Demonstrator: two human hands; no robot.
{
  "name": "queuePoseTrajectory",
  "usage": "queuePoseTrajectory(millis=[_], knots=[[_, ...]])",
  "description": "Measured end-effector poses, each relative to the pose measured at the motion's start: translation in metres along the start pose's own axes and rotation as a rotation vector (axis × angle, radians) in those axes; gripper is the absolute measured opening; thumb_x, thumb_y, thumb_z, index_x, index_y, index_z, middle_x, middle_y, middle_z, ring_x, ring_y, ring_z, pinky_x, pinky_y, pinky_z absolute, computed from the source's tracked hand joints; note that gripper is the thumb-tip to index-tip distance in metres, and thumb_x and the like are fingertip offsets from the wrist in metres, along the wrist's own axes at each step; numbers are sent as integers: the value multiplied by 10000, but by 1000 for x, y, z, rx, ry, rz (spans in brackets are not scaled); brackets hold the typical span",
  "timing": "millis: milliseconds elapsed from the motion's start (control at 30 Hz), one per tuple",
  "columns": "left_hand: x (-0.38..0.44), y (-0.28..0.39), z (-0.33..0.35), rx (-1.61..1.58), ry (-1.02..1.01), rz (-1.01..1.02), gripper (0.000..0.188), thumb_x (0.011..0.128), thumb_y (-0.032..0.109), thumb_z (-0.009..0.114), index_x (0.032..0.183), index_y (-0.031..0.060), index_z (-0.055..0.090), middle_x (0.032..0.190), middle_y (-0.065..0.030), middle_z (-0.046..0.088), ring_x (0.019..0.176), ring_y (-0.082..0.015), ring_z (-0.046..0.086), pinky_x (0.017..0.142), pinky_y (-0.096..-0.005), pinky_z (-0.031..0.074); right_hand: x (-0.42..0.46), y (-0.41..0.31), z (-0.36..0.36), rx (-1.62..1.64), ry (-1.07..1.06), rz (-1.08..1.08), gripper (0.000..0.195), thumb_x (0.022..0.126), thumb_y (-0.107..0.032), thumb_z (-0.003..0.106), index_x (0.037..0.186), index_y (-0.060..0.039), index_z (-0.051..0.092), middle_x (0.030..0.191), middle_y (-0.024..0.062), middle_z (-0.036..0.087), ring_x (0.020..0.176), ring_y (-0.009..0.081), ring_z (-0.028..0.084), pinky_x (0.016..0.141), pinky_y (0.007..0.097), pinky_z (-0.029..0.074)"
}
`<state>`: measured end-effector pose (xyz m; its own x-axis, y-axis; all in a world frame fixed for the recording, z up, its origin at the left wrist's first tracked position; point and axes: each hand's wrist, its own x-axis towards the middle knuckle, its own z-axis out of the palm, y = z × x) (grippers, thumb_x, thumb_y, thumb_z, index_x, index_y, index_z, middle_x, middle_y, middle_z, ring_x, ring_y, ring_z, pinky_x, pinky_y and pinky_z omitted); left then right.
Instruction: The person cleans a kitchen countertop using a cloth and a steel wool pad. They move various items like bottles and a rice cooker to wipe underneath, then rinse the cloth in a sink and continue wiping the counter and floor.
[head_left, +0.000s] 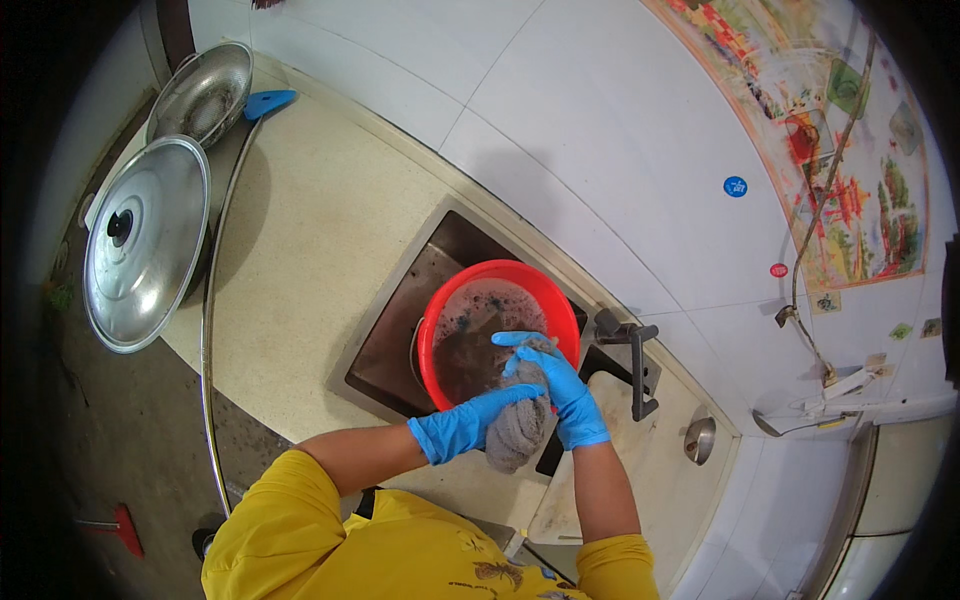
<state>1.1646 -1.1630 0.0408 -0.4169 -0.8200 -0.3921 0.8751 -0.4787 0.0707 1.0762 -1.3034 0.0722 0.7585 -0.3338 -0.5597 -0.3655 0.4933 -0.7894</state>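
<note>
A grey cloth (519, 435), bunched and twisted, is held between my two hands over the near edge of a red plastic bucket (436, 300). My left hand (480, 420), in a blue disposable glove, grips the cloth's lower part. In a matching glove, my right hand (559, 379) closes around its upper end, with some fingers extended over the bucket. Murky water (469, 364) with foam and dark specks fills part of the bucket. The bucket stands in a sink (390, 330), its wire handle hanging at the left side.
Right of the sink are a dark faucet (637, 360), a worn cutting board (592, 457) and a small metal bowl (700, 441). A metal lid (150, 247), a perforated basin (206, 97) and a blue brush-like tool (268, 103) lie far left. A hose or pole curves past the counter (322, 202).
</note>
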Motion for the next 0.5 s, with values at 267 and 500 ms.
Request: queuePoseTrajectory(millis=[267, 500], knots=[[45, 9, -10, 582, 36, 310, 386, 851, 136, 646, 1207, 38, 532, 1102, -112, 624, 987, -195, 601, 861, -331, 506, 35, 26, -34, -444, 183, 64, 229, 943, -190, 540, 1074, -31, 637, 1094, 91, 662, 988, 175, 597, 862, 319, 493], [55, 21, -19, 737, 102, 456, 622, 818, 142, 706, 1346, 30, 397, 1250, -130, 554, 1149, -223, 541, 982, -369, 466, 31, 26, -15, -230, 462, -98, 274, 982, -238, 486, 1134, -74, 643, 1162, 62, 634, 1047, 226, 603, 954, 350, 450]])
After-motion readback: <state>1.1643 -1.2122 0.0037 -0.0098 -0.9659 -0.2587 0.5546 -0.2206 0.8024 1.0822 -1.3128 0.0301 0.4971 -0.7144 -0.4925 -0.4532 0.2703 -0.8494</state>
